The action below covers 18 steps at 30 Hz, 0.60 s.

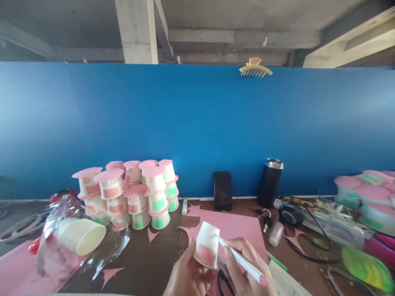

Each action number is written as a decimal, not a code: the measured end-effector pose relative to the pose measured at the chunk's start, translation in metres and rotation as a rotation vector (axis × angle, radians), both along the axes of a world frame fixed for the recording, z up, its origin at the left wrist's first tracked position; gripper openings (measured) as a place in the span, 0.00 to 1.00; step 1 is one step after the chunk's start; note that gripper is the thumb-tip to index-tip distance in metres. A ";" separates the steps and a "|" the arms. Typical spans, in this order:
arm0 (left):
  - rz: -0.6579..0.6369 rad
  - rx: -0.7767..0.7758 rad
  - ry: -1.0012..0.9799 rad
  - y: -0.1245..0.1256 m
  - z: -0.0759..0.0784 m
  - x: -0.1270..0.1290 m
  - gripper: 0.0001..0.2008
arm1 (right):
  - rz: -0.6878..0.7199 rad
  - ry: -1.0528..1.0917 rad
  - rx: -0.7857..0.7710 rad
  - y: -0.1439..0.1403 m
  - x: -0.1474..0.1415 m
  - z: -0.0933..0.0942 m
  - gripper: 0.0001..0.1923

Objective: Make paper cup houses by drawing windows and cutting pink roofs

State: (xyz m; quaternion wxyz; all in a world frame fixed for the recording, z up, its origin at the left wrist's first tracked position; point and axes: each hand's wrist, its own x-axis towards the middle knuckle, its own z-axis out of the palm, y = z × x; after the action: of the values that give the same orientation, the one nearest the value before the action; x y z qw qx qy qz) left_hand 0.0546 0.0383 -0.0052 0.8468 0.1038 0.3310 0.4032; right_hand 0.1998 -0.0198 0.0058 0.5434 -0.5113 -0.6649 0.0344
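Note:
Fingers of my left hand (193,273) are wrapped round a white paper cup (207,236), held upside down and slightly tilted. A pink-red coloured door shape shows on its side near the rim. In my right hand (247,265) is a white marker (243,261) with a pink end, its tip touching or very close to the upper part of the cup. Beneath both hands are a sheet of pink paper (243,226) and black-handled scissors (224,281), partly hidden by my fingers.
Stacked decorated cups (135,199) with pink tops stand at left, beside plain cups (82,236) in clear plastic. A phone (222,191) leans on the blue partition (197,123) near a black bottle (270,183). A glue bottle (276,234), cables and more cups (367,193) lie right.

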 end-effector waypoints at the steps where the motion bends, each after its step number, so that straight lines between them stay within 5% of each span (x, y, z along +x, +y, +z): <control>1: 0.000 0.005 -0.001 0.000 0.000 0.000 0.16 | -0.002 0.003 -0.005 0.000 0.000 0.000 0.06; 18: -0.003 0.037 -0.030 0.001 -0.003 -0.002 0.14 | 0.007 -0.008 -0.022 0.000 0.000 -0.002 0.06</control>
State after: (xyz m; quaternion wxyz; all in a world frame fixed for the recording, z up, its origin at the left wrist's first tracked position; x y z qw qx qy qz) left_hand 0.0529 0.0392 -0.0086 0.8504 0.1138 0.3104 0.4094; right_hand 0.1996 -0.0202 0.0036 0.5349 -0.5152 -0.6684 0.0415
